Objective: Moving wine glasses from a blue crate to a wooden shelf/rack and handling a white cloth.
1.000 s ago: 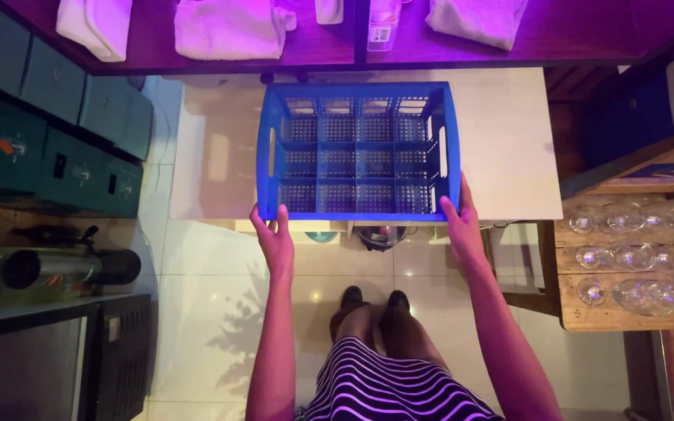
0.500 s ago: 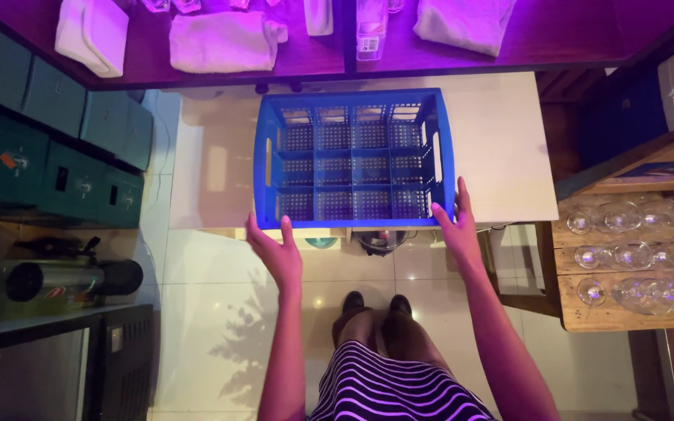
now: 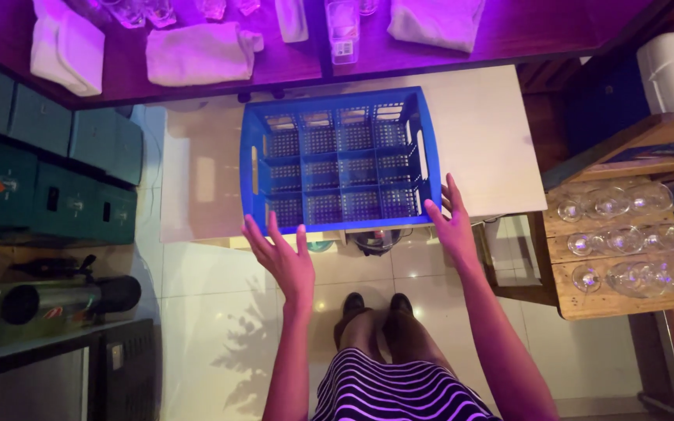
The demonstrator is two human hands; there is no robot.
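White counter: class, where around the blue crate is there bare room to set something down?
The white counter is bare right of the blue crate, and left of it to the edge. The glass shelves and the upper ledge with folded towels are crowded.

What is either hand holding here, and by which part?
Nothing is held. The left hand is open just off the blue crate's near edge; the right hand's fingers only touch its near right corner.

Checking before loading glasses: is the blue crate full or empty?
Empty. Every divided compartment of the blue crate shows only its bare mesh bottom; the glasses sit on the wooden shelf to the right.
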